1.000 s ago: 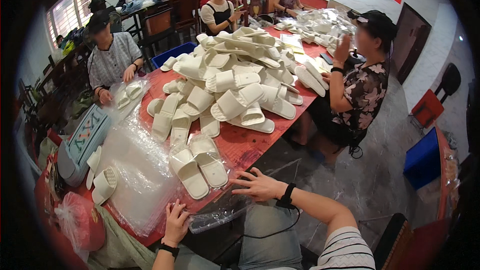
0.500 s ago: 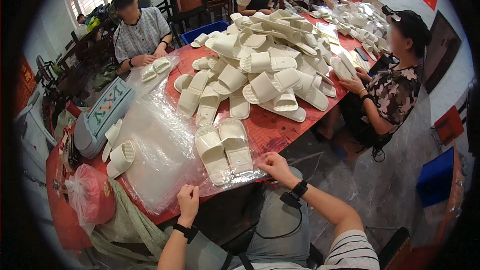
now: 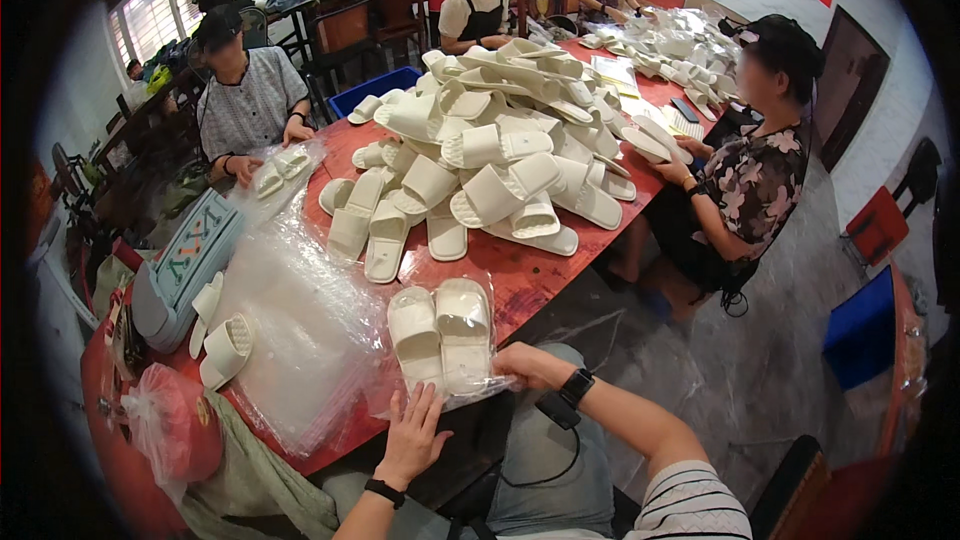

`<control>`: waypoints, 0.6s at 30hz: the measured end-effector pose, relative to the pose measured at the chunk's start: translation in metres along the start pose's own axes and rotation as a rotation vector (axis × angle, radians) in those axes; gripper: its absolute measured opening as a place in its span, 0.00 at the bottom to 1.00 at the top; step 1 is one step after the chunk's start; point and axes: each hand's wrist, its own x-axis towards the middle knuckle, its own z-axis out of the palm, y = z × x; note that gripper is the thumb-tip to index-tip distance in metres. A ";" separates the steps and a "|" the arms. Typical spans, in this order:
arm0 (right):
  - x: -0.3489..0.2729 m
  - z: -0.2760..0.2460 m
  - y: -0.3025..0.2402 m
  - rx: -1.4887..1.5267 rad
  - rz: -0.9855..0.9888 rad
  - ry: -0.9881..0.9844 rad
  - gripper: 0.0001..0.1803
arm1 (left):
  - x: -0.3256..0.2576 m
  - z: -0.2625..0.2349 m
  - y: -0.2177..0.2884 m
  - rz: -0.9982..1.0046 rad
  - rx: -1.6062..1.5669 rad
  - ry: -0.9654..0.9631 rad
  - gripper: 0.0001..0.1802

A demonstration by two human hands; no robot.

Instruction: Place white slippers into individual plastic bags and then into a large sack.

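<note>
- So, my left hand [image 3: 412, 437] is lying flat with fingers spread on the near edge of the clear plastic bag [image 3: 455, 395] that has the pair of white slippers [image 3: 440, 335] in it.
- My right hand [image 3: 528, 365] is at about 3 o'clock of that pair, fingers curled shut on the bag's edge right next to the slipper heels. There's a black watch [image 3: 576, 386] on that wrist and a dark band on the left one.
- The slippers sit side by side, toes pointing to 12 o'clock, at the near edge of the red desk [image 3: 520, 275].
- At 9 o'clock from them there's a stack of empty clear bags [image 3: 290, 330], and past that, two loose white slippers [image 3: 222, 335] near the desk's left end.
- Up at 12 o'clock is a big heap of white slippers [image 3: 490, 150] covering the middle of the desk, well apart from my pair.
- A person in a floral top [image 3: 755, 190] sits at 2 o'clock, hands on slippers at the desk edge. Another person in a striped shirt [image 3: 250, 110] is at 10 o'clock with a bagged pair in front of them.
- A pink bag [image 3: 170, 425] hangs off the corner at 8 o'clock.
</note>
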 end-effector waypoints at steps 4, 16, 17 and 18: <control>-0.028 0.023 0.007 -0.085 -0.131 -0.120 0.05 | -0.011 0.017 -0.006 -0.063 -0.081 0.052 0.40; -0.094 0.115 -0.003 -0.397 -0.461 -0.490 0.12 | -0.048 -0.048 0.021 -0.179 -0.278 0.421 0.24; -0.095 0.121 -0.001 -0.403 -0.462 -0.491 0.12 | -0.055 -0.051 0.024 -0.250 -0.475 0.411 0.22; -0.101 0.131 -0.001 -0.398 -0.452 -0.547 0.13 | -0.062 -0.061 0.030 -0.294 -0.484 0.440 0.21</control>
